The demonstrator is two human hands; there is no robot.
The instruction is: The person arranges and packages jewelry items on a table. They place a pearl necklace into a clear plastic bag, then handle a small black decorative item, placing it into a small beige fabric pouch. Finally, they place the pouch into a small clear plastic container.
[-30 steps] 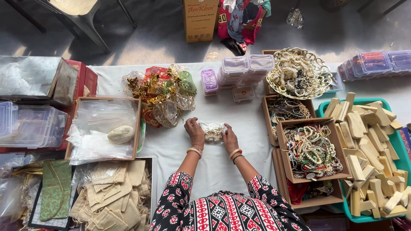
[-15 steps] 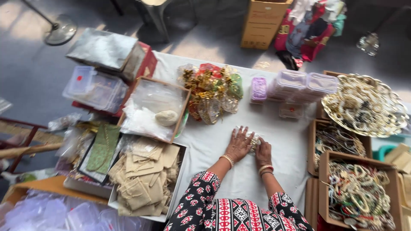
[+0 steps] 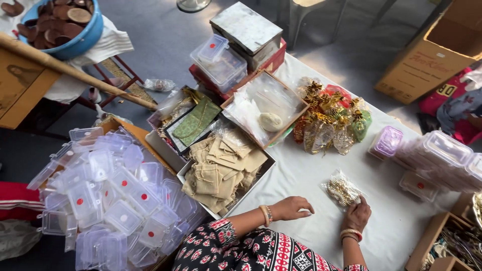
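Note:
My right hand (image 3: 357, 216) rests on the white tablecloth (image 3: 311, 170), its fingers on the near edge of a small clear packet of gold beaded jewellery (image 3: 342, 190). My left hand (image 3: 292, 207) lies palm down on the cloth just left of the packet, fingers spread, holding nothing. Both wrists wear bangles. Left of my left hand stands a white box of beige cloth pouches (image 3: 221, 168).
A heap of small clear plastic boxes (image 3: 108, 193) fills the lower left. A tray of plastic bags (image 3: 266, 108), gold-trimmed coloured pouches (image 3: 334, 118), stacked lidded containers (image 3: 437, 155), a cardboard carton (image 3: 432, 50) and a blue bowl (image 3: 70, 25) surround the cloth.
The view has swung left, bringing the heap of clear boxes into sight. My left hand has come off the packet and now lies flat beside it.

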